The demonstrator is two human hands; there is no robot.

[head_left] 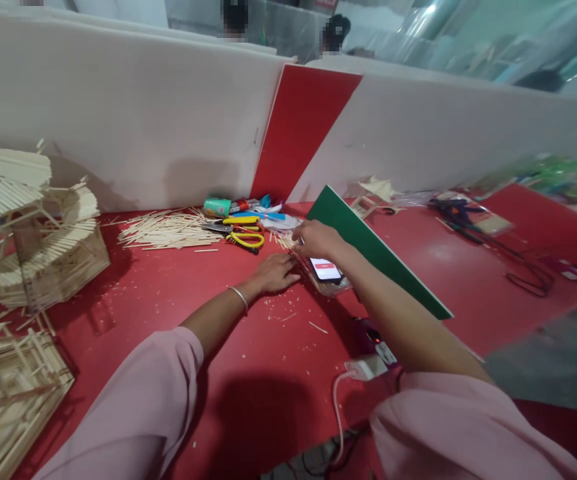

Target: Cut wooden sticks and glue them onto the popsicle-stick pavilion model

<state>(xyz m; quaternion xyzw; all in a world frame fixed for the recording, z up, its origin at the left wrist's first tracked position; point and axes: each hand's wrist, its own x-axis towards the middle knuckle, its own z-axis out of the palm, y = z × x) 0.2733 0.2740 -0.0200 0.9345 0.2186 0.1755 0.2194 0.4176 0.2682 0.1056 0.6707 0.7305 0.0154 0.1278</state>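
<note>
My left hand (274, 273) rests low on the red table, palm down, its fingers stretched toward the edge of a clear plastic packet. On that packet (329, 289) lies a phone (325, 269) with a lit screen. Just above the phone, my right hand (317, 239) reaches across with bent fingers pressed together at the packet's far left end. What those fingers hold, if anything, is hidden. Thin wooden sticks (281, 241) show beside them. Yellow-handled scissors (245, 238) lie to the left, by a pile of wooden sticks (161, 230).
Stick-built models (68, 247) fill the left side. A green board (368, 247) leans behind my right arm. A green can (217, 207) lies near the white partition (118, 113). A white plug with a cable (367, 367) sits near the front edge. Cords (488, 240) lie farther right.
</note>
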